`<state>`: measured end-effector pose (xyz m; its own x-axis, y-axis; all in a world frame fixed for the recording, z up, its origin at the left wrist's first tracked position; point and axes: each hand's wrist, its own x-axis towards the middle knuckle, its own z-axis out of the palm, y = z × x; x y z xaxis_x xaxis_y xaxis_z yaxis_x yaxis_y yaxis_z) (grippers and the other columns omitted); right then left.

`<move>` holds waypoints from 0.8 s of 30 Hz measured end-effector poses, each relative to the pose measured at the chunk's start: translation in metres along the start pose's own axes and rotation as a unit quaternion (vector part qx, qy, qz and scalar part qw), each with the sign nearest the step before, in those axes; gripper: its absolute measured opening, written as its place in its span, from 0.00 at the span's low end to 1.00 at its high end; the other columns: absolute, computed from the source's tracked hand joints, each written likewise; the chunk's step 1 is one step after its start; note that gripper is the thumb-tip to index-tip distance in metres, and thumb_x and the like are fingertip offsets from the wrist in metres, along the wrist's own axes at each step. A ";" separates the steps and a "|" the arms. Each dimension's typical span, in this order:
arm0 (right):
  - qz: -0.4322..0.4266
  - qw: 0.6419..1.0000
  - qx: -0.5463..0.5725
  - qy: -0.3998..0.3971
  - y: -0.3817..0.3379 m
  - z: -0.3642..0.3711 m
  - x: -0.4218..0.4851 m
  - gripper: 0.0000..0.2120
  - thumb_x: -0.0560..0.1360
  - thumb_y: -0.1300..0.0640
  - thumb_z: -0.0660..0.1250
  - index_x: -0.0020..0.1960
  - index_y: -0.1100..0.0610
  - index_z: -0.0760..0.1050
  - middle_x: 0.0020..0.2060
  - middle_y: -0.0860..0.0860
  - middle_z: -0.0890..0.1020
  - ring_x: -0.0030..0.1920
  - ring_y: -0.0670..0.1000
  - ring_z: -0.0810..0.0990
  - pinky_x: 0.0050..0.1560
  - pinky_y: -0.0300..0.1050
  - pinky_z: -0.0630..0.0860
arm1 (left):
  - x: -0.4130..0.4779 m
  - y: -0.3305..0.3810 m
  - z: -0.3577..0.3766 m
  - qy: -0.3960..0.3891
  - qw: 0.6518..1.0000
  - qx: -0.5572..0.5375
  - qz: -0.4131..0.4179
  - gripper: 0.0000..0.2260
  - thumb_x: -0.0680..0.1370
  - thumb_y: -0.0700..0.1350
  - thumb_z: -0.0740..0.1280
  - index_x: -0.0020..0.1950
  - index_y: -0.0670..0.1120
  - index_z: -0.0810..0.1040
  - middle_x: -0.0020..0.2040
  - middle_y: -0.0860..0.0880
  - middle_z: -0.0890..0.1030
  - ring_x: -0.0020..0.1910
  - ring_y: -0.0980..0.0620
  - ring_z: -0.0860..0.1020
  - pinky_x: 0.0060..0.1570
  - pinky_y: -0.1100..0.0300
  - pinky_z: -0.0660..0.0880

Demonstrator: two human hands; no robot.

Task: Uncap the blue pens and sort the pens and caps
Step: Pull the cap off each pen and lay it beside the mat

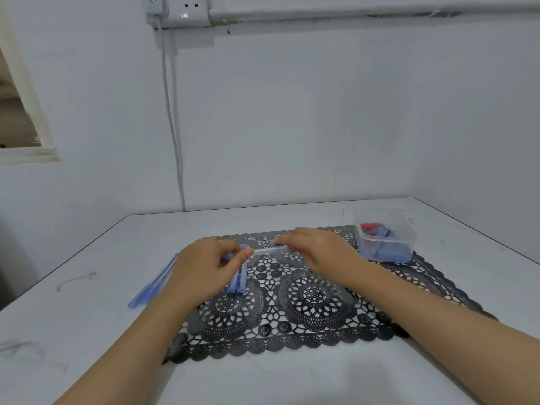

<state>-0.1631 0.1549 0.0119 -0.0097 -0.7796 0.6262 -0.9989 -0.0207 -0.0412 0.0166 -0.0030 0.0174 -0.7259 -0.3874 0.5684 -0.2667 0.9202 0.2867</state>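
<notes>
A person is holding one pen (267,251) level above a black lace mat (306,299) on a white table (87,317). The left hand (204,267) is pinching one end between curled fingers and thumb. The right hand (317,249) is gripping the other end, fingers curled over it. A bundle of blue pens (238,283) is lying under the left hand, and loose pens (152,286) are lying just left of the mat. A clear tub (409,238) is sitting at the mat's far right corner, seemingly holding blue caps.
</notes>
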 end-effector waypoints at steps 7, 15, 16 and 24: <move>0.042 0.999 -0.012 0.029 0.001 -0.006 0.000 0.14 0.76 0.57 0.59 0.57 0.52 0.79 0.42 0.47 0.80 0.36 0.41 0.71 0.33 0.40 0.72 | 0.001 -0.001 -0.004 0.023 1.000 0.001 -0.017 0.19 0.74 0.65 0.56 0.43 0.55 0.81 0.29 0.53 0.78 0.33 0.58 0.74 0.30 0.64 0.64; 0.056 0.997 -0.009 0.057 -0.001 -0.008 -0.001 0.15 0.74 0.54 0.57 0.53 0.48 0.80 0.36 0.43 0.80 0.32 0.40 0.71 0.27 0.40 0.73 | 0.001 0.001 -0.005 0.015 0.999 0.009 -0.031 0.15 0.76 0.61 0.59 0.43 0.55 0.81 0.26 0.50 0.76 0.31 0.58 0.74 0.29 0.63 0.63; 0.056 0.997 -0.008 0.055 -0.002 -0.008 -0.001 0.15 0.74 0.53 0.56 0.54 0.48 0.80 0.36 0.43 0.79 0.31 0.38 0.68 0.26 0.39 0.71 | 0.001 0.002 -0.005 0.016 0.999 0.009 -0.030 0.15 0.76 0.60 0.59 0.42 0.55 0.81 0.26 0.50 0.76 0.31 0.58 0.74 0.29 0.64 0.63; 0.061 0.997 -0.001 0.049 -0.004 -0.005 -0.001 0.14 0.75 0.55 0.59 0.55 0.51 0.80 0.38 0.44 0.81 0.32 0.38 0.68 0.28 0.39 0.73 | 0.000 0.000 -0.002 0.012 1.000 0.006 -0.020 0.15 0.76 0.60 0.59 0.40 0.55 0.79 0.26 0.54 0.72 0.30 0.60 0.71 0.29 0.62 0.62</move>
<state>-0.1595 0.1594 0.0152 -0.1349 -0.7108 0.6904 -0.9902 0.0708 -0.1206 0.0174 -0.0028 0.0190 -0.6989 -0.4245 0.5757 -0.3030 0.9048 0.2994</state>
